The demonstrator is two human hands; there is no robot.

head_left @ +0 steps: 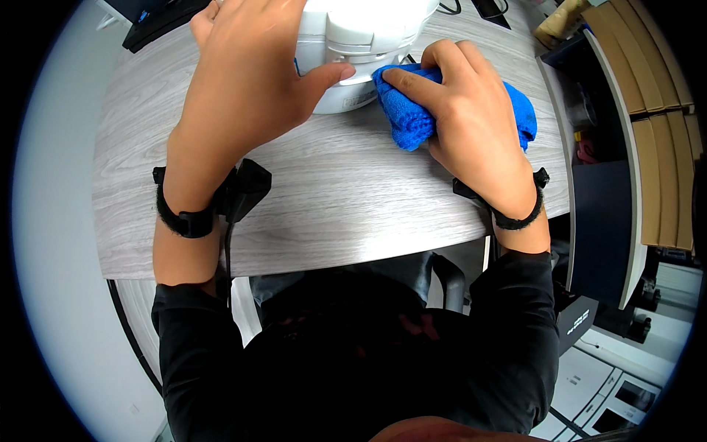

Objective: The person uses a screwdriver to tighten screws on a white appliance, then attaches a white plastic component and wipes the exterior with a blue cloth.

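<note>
A rounded white appliance with a lidded front, looking like a rice cooker (372,37), stands at the far edge of view, its top cut off. My left hand (250,70) is held against its left side, thumb pressed on the front; most fingertips lie beyond the frame. A bunched blue cloth (409,118) is in my right hand (471,103), whose fingers curl over it. The cloth touches or nearly touches the appliance's lower right side. Each wrist wears a black strap; a small black device shows clearly at the left one.
Both hands are over a grey wood-grain table (353,191). At the far left is a black device (166,22); cables lie at the back. To the right, an open dark shelf unit (607,206) stands beside stacked brown cardboard boxes (655,140). A chair armrest (448,280) shows below the table edge.
</note>
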